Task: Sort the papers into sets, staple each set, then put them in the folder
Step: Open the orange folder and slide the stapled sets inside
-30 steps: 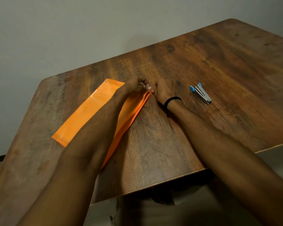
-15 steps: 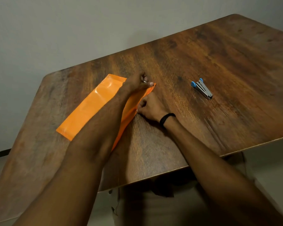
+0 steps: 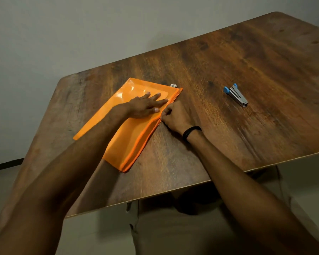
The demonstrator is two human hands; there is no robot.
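An orange zip folder (image 3: 129, 142) lies flat on the wooden table (image 3: 228, 61), its zip edge facing right. A small metal zip pull (image 3: 173, 85) shows at its far right corner. My left hand (image 3: 145, 106) rests flat on the folder's far end, fingers spread, holding nothing. My right hand (image 3: 175, 118) sits against the zip edge about a third of the way down, its fingers curled and pinching that edge. A small blue and silver stapler (image 3: 236, 95) lies on the table to the right, apart from both hands. No papers are visible.
The table's near edge (image 3: 155, 195) runs diagonally below my forearms. A grey wall (image 3: 81, 34) stands behind the table. My right wrist carries a black band (image 3: 191, 132).
The left hand left the far zip corner and flattened onto the folder. The right hand came back along the zip edge toward me, then slid slightly farther up again. The folder now lies flat.
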